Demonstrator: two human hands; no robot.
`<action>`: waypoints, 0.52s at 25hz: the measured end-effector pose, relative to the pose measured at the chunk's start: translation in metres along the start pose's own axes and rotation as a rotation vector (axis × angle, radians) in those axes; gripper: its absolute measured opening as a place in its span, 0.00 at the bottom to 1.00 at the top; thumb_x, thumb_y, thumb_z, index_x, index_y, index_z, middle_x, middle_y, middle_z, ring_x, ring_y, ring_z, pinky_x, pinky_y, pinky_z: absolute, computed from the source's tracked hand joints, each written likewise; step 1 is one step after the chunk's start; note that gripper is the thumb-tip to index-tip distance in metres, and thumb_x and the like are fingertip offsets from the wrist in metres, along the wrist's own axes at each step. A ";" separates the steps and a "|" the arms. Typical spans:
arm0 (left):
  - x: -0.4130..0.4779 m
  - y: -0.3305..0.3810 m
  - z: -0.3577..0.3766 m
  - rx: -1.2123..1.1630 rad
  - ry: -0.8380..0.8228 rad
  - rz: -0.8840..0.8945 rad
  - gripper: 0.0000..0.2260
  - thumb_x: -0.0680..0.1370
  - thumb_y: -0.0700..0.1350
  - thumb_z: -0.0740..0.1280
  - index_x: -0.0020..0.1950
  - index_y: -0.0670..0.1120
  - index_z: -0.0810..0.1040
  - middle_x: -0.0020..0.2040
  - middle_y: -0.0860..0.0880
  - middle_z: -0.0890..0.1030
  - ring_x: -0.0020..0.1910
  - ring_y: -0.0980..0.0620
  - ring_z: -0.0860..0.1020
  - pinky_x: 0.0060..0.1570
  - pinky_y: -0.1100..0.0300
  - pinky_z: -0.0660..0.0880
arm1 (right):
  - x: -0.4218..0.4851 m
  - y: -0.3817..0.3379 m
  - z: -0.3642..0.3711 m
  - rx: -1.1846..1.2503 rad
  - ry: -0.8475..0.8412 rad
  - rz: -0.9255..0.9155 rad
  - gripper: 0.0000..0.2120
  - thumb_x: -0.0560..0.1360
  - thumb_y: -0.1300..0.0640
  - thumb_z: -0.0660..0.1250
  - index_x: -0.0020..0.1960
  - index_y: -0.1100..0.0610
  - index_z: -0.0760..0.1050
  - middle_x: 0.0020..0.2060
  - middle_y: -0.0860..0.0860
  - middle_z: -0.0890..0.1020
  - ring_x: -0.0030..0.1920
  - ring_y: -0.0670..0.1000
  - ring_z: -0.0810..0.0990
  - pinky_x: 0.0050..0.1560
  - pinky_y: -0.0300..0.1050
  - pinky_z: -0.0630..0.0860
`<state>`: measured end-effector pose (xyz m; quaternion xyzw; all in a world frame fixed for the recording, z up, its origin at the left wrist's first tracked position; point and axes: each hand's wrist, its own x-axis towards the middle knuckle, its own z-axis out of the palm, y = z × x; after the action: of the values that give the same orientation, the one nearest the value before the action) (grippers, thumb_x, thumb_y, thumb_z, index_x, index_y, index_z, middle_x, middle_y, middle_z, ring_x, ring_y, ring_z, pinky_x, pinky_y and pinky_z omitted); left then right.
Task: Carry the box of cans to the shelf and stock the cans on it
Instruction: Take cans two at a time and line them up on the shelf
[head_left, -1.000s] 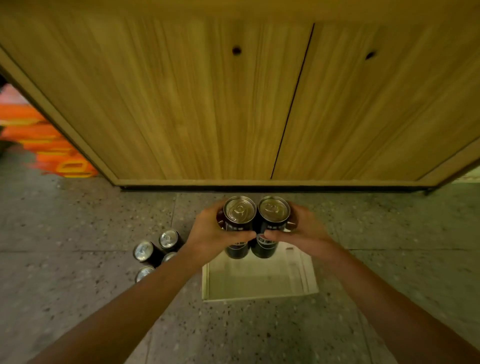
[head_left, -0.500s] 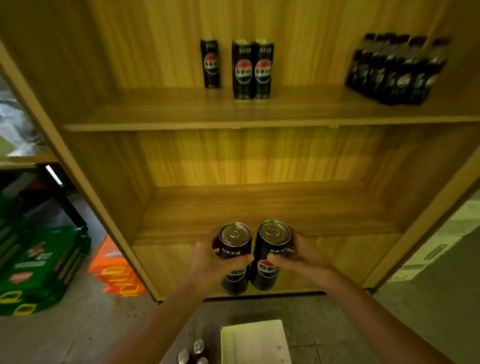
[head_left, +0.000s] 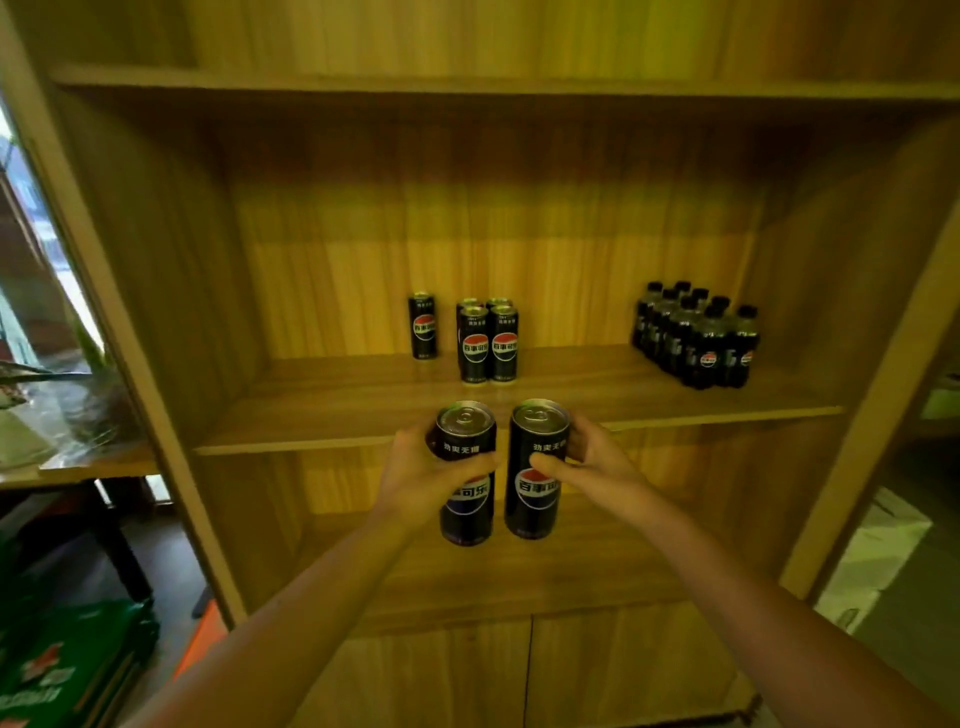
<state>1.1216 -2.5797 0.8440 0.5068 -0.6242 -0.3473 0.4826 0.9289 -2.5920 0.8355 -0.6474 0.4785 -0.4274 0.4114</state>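
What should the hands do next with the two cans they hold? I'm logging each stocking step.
Probably carry both forward and set them on the shelf board, in front of the cans already standing there. The left hand and right hand each hold an upright can just short of its front edge.

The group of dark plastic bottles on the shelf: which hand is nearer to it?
Right. The right hand, holding a black can, is below and left of the dark plastic bottles; the left hand is farther left.
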 end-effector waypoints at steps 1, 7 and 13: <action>0.010 0.005 0.000 0.004 0.008 0.003 0.23 0.63 0.43 0.77 0.56 0.48 0.76 0.44 0.57 0.78 0.45 0.59 0.76 0.41 0.69 0.71 | 0.009 -0.004 -0.003 0.017 -0.001 -0.005 0.33 0.66 0.59 0.72 0.68 0.55 0.63 0.66 0.53 0.72 0.66 0.53 0.70 0.65 0.49 0.68; 0.087 0.012 0.021 0.052 0.096 0.012 0.26 0.61 0.46 0.78 0.57 0.48 0.76 0.54 0.49 0.82 0.51 0.54 0.79 0.51 0.57 0.76 | 0.077 -0.005 -0.026 0.076 -0.016 -0.030 0.29 0.69 0.61 0.70 0.67 0.55 0.63 0.67 0.54 0.71 0.64 0.50 0.70 0.62 0.45 0.69; 0.167 -0.008 0.047 0.079 0.207 -0.065 0.27 0.62 0.44 0.78 0.59 0.44 0.76 0.58 0.44 0.81 0.54 0.50 0.78 0.53 0.56 0.75 | 0.161 0.021 -0.044 0.074 -0.044 -0.027 0.30 0.69 0.59 0.70 0.68 0.54 0.62 0.67 0.54 0.71 0.67 0.52 0.69 0.62 0.47 0.69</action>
<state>1.0762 -2.7463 0.8645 0.5783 -0.5675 -0.2837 0.5128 0.9099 -2.7577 0.8543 -0.6472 0.4445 -0.4360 0.4398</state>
